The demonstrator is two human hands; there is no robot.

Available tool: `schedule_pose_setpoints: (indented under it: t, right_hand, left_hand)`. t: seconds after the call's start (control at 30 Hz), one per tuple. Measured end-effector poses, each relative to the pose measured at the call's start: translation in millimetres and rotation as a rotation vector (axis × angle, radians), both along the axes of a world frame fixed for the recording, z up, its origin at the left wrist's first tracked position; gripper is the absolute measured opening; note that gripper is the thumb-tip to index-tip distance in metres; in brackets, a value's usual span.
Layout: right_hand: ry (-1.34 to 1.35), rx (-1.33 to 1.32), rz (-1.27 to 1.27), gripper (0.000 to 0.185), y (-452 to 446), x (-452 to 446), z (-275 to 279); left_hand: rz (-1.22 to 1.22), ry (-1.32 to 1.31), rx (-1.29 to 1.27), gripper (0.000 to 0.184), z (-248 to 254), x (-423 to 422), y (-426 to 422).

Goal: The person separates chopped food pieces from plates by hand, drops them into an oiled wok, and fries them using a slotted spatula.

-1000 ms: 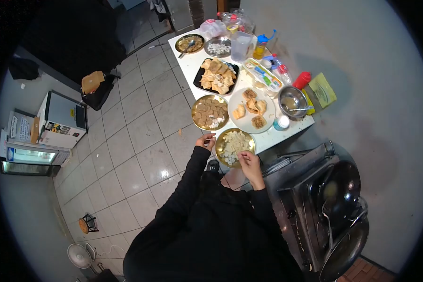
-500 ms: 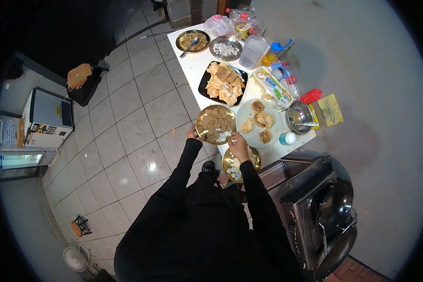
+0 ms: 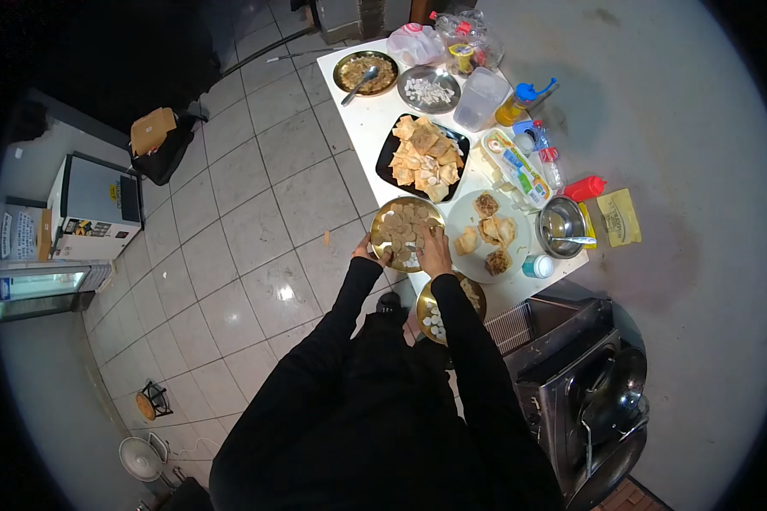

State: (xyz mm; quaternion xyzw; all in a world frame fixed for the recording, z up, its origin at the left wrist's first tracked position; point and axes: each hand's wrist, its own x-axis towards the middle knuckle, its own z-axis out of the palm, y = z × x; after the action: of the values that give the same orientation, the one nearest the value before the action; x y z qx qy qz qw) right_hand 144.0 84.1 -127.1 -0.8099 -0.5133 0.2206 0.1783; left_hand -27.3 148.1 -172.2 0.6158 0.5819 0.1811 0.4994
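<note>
A round gold plate (image 3: 377, 228) full of thin brown round slices (image 3: 400, 225) sits at the table's near left edge. My left hand (image 3: 369, 250) grips its lower left rim, thumb over the edge. Over the plate's right side, my right hand (image 3: 435, 254) has its fingers stretched onto the slices; whether it touches any is too small to tell. Below my right wrist is a second gold plate (image 3: 424, 300) with white round pieces (image 3: 435, 323), partly hidden by my sleeve. Beside my right hand stands a pale plate (image 3: 524, 234) with filled fried pastries (image 3: 496, 231).
A black tray (image 3: 384, 169) piled with fried pastry squares stands behind the gold plate. Further back are two metal plates of food, a clear container (image 3: 482, 99) and an oil bottle (image 3: 517, 106). A metal bowl (image 3: 561, 223) lies right; a stove with woks (image 3: 618, 383) is nearer.
My right hand has moved from the plate's lower right rim up over the slices. My left hand still holds the rim. The whole view has shifted slightly right and down.
</note>
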Motion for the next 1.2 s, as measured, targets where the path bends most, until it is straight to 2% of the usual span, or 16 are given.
schedule_pose_setpoints:
  t: [0.13, 0.2, 0.4, 0.47, 0.53, 0.63, 0.7, 0.73, 0.83, 0.9, 0.97, 1.03, 1.13, 1.2]
  right_hand:
    - [-0.028, 0.113, -0.014, 0.061, 3, 2, -13]
    - [-0.047, 0.224, -0.012, 0.047, 7, 5, -21]
    - [-0.006, 0.115, -0.022, 0.042, 6, 7, 2]
    - [-0.017, 0.098, -0.045, 0.041, 10, 5, 2]
    - [-0.022, 0.082, -0.061, 0.040, 12, 4, -5]
    - [-0.076, 0.105, -0.070, 0.039, 13, 2, -4]
    - [-0.013, 0.213, -0.073, 0.027, 10, 4, 0]
    - [-0.014, 0.215, -0.071, 0.027, 11, 5, -4]
    - [0.019, 0.315, -0.193, 0.025, 10, 11, -11]
    - [0.100, 0.271, -0.226, 0.024, 5, 18, -12]
    - [0.156, 0.321, -0.272, 0.022, 1, 23, -17]
    - [0.213, 0.372, -0.320, 0.021, -2, 30, -32]
    - [0.365, 0.303, -0.353, 0.018, -3, 37, -43]
    - [0.673, 0.283, -0.493, 0.014, -2, 35, -40]
  left_hand:
    - [-0.047, -0.009, 0.011, 0.077, -4, -4, 10]
    - [-0.069, -0.041, 0.000, 0.076, -10, -4, 14]
    - [-0.067, -0.102, -0.055, 0.072, -12, -5, 16]
    - [-0.054, -0.094, -0.073, 0.077, -11, -4, 17]
    - [-0.059, -0.121, -0.033, 0.078, -29, -4, 18]
    - [-0.070, -0.126, 0.024, 0.079, -33, -7, 18]
    - [-0.074, -0.111, 0.040, 0.079, -27, -6, 17]
    - [-0.068, -0.114, -0.001, 0.079, -26, -6, 17]
    - [-0.054, -0.173, -0.033, 0.077, -40, -9, 18]
    - [-0.053, -0.230, -0.025, 0.076, -45, -12, 18]
    - [-0.041, -0.352, -0.128, 0.072, -37, -15, 20]
    - [-0.089, -0.304, -0.086, 0.069, -36, -20, 20]
    - [-0.072, -0.263, -0.105, 0.061, -47, -25, 20]
    - [-0.065, -0.280, -0.090, 0.058, -54, -26, 20]
